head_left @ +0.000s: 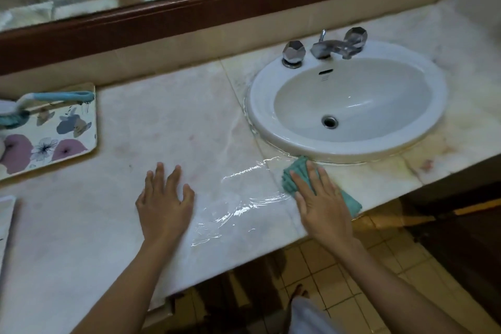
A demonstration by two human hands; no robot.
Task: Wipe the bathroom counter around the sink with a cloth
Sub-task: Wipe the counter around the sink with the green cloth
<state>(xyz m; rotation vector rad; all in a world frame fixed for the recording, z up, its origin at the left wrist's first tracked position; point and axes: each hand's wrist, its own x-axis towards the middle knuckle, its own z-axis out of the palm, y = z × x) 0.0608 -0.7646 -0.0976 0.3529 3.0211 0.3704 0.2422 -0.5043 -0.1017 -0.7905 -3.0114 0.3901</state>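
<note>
A pale marble counter holds an oval white sink at the right. My right hand lies flat on a folded teal cloth, pressing it onto the counter just in front of the sink's front rim. Part of the cloth sticks out past my wrist near the counter edge. My left hand rests flat on the counter with fingers spread, holding nothing. A wet, shiny streak lies between the two hands.
A chrome faucet with two faceted knobs stands behind the basin. A floral tray with a blue-handled brush sits at the far left. A mirror with a wooden frame runs along the back. Tiled floor lies below the counter edge.
</note>
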